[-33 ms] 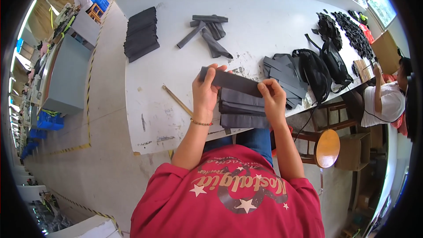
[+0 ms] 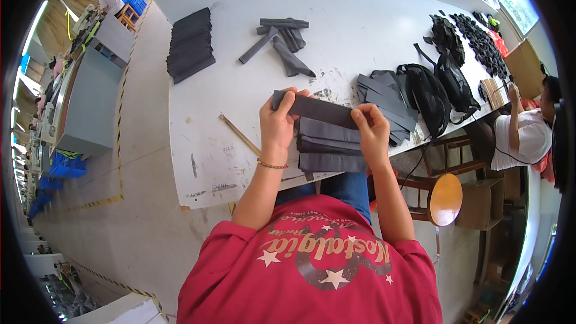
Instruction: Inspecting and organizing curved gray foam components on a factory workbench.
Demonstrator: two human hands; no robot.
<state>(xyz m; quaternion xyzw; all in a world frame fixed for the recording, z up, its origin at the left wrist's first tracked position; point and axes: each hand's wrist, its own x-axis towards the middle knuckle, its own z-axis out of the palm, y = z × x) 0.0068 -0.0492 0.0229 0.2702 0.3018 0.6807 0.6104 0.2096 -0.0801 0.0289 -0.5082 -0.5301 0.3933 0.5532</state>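
Observation:
Between my two hands a dark grey fabric strip [image 2: 319, 110] is stretched out flat, tilted slightly down toward the right. My left hand [image 2: 281, 114] pinches its left end, thumb on top and fingers behind. At the right end, my right hand [image 2: 371, 125] grips it between thumb and fingers. Just below the held strip, a pile of similar dark fabric strips [image 2: 330, 163] lies at the table's near edge, partly covered by the strip and my right hand. A wooden ruler-like stick [image 2: 237, 132] rests on the table beside my left wrist.
The white table [image 2: 204, 108] carries a neat black fabric stack [image 2: 191, 45], several loose folded pieces [image 2: 282, 42], fanned grey strips [image 2: 387, 105] and black bags [image 2: 427, 99]. A wooden stool [image 2: 445, 199] stands at right, near a seated person [image 2: 522, 135]. Someone else works far left.
The view has shifted very slightly. Both hands keep the same hold on the fabric strip.

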